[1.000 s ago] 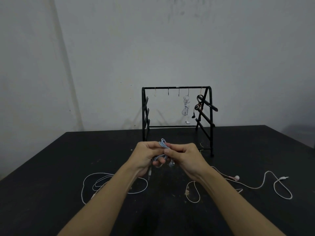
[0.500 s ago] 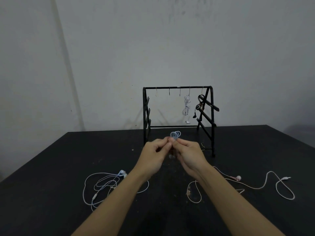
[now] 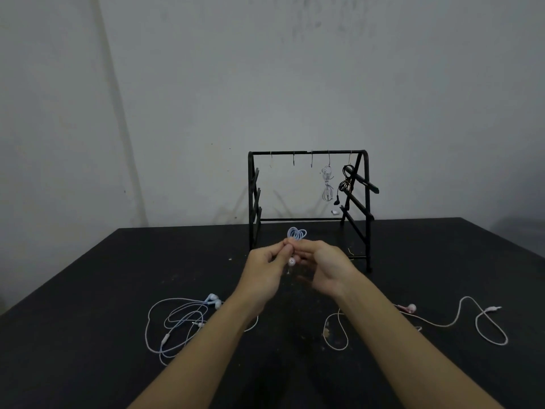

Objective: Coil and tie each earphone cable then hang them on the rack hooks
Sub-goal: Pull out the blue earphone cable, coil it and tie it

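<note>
My left hand [image 3: 267, 268] and my right hand [image 3: 323, 265] meet above the table and both pinch a coiled pale blue earphone cable [image 3: 297, 233]. Its loops stick up above my fingertips, and a white earbud [image 3: 291, 261] hangs between my hands. Behind them stands the black rack [image 3: 308, 153] with several small hooks on its top bar. A coiled white earphone [image 3: 327, 184] and a coiled black earphone [image 3: 343, 184] hang from the two right hooks. The three left hooks are bare.
On the black table [image 3: 88, 290], a loose tangle of white and blue earphones [image 3: 182, 320] lies at the left. A white cable with pink earbuds [image 3: 460, 317] sprawls at the right. A pale wall rises behind the rack.
Both hands rose and moved toward the rack with the cable. The coil's loops now stand above my fingers and an earbud dangles below.
</note>
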`<action>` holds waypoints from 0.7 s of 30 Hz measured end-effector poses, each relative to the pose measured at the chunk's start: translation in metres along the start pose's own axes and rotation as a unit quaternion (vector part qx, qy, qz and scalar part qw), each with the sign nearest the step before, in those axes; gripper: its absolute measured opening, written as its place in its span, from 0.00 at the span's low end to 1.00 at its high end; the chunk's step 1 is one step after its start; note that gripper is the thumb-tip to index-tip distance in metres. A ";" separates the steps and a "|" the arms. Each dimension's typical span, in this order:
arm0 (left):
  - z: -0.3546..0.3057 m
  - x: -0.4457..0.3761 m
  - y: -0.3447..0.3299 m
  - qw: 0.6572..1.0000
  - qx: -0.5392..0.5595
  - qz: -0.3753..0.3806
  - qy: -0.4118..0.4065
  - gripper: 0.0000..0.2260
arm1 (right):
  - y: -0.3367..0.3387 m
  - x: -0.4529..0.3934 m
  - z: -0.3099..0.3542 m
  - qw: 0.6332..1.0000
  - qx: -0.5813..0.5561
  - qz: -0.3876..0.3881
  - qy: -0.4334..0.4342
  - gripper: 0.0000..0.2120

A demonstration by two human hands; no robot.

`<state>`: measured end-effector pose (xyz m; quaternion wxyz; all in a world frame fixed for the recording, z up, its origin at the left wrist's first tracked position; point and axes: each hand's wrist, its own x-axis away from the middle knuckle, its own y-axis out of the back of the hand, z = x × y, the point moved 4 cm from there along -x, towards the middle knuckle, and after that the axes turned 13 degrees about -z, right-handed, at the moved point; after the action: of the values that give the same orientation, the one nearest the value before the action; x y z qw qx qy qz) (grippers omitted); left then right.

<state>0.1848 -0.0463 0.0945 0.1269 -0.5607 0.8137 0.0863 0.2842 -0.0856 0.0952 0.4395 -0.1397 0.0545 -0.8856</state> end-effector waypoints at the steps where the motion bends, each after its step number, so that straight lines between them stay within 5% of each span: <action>1: 0.000 -0.001 0.002 1.000 -0.017 0.015 0.007 0.12 | 0.001 0.000 0.002 1.000 0.026 0.002 0.004 0.03; 9: -0.005 -0.006 0.017 0.987 -0.065 0.135 0.063 0.12 | -0.005 0.004 0.010 0.991 0.062 0.011 0.121 0.04; 14: 0.000 -0.006 0.020 0.972 0.187 0.033 0.136 0.12 | -0.013 0.010 0.001 0.988 0.038 0.081 0.126 0.07; 21: 0.001 -0.002 0.017 0.972 0.193 -0.025 0.130 0.11 | -0.017 0.017 -0.003 0.975 0.084 0.051 0.199 0.08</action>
<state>0.1694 -0.0375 0.0938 0.1277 -0.5526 0.8100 -0.1493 0.2609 -0.0891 0.0997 0.4748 0.0796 0.0734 -0.8734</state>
